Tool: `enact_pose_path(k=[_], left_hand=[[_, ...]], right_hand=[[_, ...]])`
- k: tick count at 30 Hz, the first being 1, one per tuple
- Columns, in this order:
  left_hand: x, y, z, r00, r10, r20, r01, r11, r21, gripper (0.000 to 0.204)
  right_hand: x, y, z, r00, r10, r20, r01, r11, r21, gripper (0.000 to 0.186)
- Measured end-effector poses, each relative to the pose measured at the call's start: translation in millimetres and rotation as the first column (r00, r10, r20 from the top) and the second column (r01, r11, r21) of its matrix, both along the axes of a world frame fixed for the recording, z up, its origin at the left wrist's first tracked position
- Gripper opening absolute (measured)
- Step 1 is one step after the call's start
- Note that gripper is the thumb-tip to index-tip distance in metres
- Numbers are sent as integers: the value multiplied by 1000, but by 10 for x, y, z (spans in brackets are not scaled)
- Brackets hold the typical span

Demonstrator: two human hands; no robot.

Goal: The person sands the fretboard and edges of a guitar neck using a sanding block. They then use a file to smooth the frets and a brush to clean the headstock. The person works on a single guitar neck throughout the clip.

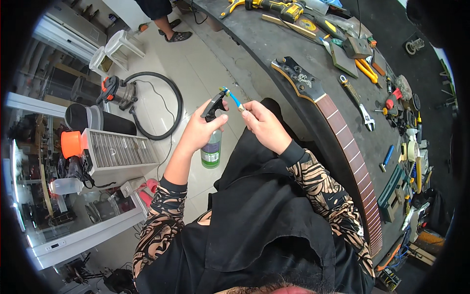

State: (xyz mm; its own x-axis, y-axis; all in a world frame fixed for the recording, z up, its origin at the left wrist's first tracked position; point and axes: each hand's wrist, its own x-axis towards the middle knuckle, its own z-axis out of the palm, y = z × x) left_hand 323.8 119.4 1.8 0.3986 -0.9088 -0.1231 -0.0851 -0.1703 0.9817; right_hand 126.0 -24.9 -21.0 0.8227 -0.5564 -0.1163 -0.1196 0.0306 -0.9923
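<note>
My left hand [197,131] is wrapped round the neck of a spray bottle [211,153], which has a black trigger head and green liquid inside. In front of its nozzle is the bristle end of a blue toothbrush [235,100]. My right hand [266,125] pinches the brush by its handle. Bristles and nozzle look very close; whether they touch I cannot tell. To the right, a guitar neck [338,122] with a black headstock and a brown fretted fingerboard lies along the workbench edge, apart from both hands.
The dark workbench [333,59] carries an adjustable wrench [366,117], orange-handled pliers [366,71], a yellow power tool [281,9] and a small blue-handled hammer [387,157]. On the floor to the left are a vacuum cleaner [117,92], white stools [122,48] and a drawer cabinet [120,149]. Another person's legs [161,19] stand at the far end.
</note>
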Motion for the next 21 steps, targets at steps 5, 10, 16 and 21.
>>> enact_pose_path(k=[5,10,16,21], left_hand=[[-5,-70,-93,999,32,-41,-32,999,5,33],[-15,-100,-50,1000,12,-13,-10,997,77,31],[61,-122,-13,1000,-5,-6,6,992,129,34],[200,-192,209,999,-21,-36,25,993,111,40]], right_hand=[[-20,-17,-59,1000,-20,11,21,1000,-16,23],[-49,-39,-98,1000,-22,5,22,999,-31,24],[-116,-77,140,997,22,-78,-10,988,157,25],[-144,-122,152,998,15,-61,0,971,239,27]])
